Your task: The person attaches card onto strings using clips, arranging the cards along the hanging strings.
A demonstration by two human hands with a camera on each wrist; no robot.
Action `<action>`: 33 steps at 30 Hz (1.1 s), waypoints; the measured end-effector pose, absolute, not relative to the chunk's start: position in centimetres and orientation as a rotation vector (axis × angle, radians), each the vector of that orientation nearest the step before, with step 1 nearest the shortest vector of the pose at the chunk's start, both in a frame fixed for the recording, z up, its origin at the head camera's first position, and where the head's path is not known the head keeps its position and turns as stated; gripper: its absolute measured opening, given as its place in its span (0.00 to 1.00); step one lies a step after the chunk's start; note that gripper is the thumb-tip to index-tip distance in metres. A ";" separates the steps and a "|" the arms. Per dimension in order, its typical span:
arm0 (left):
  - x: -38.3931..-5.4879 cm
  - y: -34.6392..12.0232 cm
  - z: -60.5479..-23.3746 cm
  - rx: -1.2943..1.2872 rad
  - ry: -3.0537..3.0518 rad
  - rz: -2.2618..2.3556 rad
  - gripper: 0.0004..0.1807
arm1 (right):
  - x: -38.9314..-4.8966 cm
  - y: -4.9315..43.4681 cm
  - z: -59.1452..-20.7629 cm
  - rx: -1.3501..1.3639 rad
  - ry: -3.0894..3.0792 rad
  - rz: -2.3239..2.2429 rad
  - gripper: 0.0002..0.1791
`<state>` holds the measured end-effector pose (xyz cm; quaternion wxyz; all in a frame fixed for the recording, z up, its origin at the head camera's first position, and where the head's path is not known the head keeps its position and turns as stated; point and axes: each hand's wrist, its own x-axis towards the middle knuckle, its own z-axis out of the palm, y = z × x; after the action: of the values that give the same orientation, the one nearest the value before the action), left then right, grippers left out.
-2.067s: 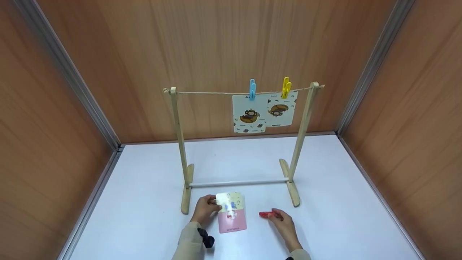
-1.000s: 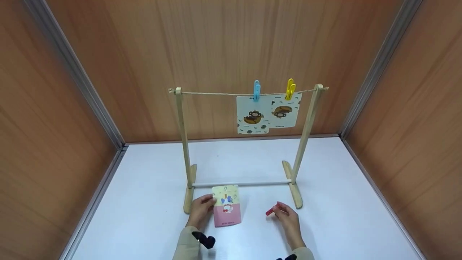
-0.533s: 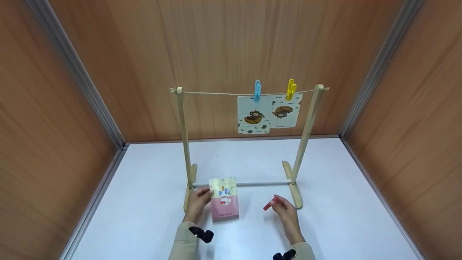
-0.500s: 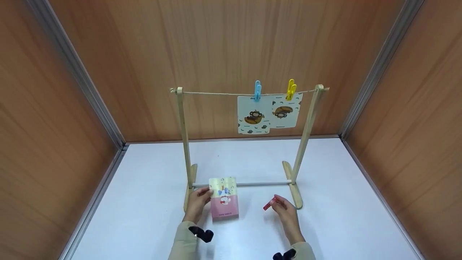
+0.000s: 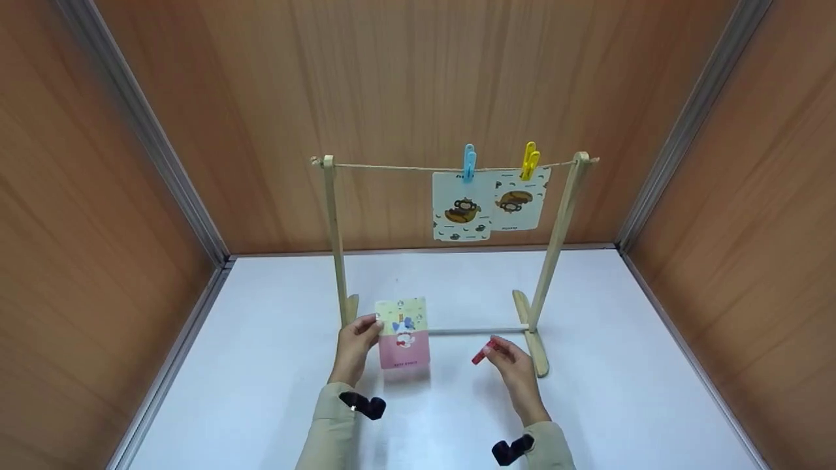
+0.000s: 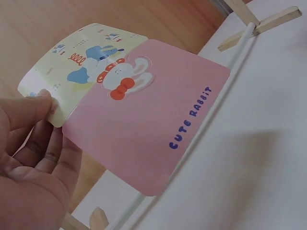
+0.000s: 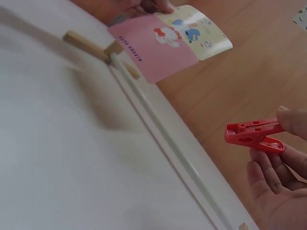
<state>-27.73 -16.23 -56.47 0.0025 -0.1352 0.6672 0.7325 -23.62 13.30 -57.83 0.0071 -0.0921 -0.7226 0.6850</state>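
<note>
My left hand (image 5: 353, 346) pinches the left edge of a pink and yellow card (image 5: 404, 349) between thumb and fingers, holding it up in front of the rack's white bottom bar. In the left wrist view the card (image 6: 148, 105) shows a white rabbit and the words "CUTE RABBIT". To its right, my right hand (image 5: 516, 372) holds a red clothespin (image 5: 482, 353). The right wrist view shows the clothespin (image 7: 254, 135) between thumb and fingers, its nose pointing left toward the card and its handles spread. Card and clothespin are apart.
A wooden rack with a string line (image 5: 385, 168) stands on the white table (image 5: 274, 365). A blue clothespin (image 5: 469, 163) and a yellow clothespin (image 5: 530, 161) clip two monkey cards to the line's right half. Its left half carries no cards. Wooden panels (image 5: 418, 78) enclose the back and sides.
The left hand has lifted the card off the table and carried it up and slightly left toward the rack. The right hand has risen with the red clothespin, whose nose now tilts down-left.
</note>
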 end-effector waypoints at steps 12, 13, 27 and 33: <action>-28.8 -16.2 -53.0 -0.347 2.157 2.356 0.18 | -24.8 12.6 -55.4 -0.250 -2.355 2.075 0.26; -28.8 -16.2 -52.7 -0.341 2.158 2.362 0.17 | -24.9 12.6 -55.2 -0.243 -2.357 2.078 0.26; -29.6 -16.0 -49.5 -0.259 2.107 2.504 0.15 | -25.3 12.3 -51.9 -0.046 -2.371 2.099 0.27; -30.0 -16.1 -47.9 -0.238 2.098 2.518 0.16 | -26.2 12.1 -51.6 0.002 -2.368 2.077 0.28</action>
<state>-29.95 -16.07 -47.86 -0.0721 -0.0723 0.6367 0.7643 -26.22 12.08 -51.57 -0.0040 0.0005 -0.7518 0.6594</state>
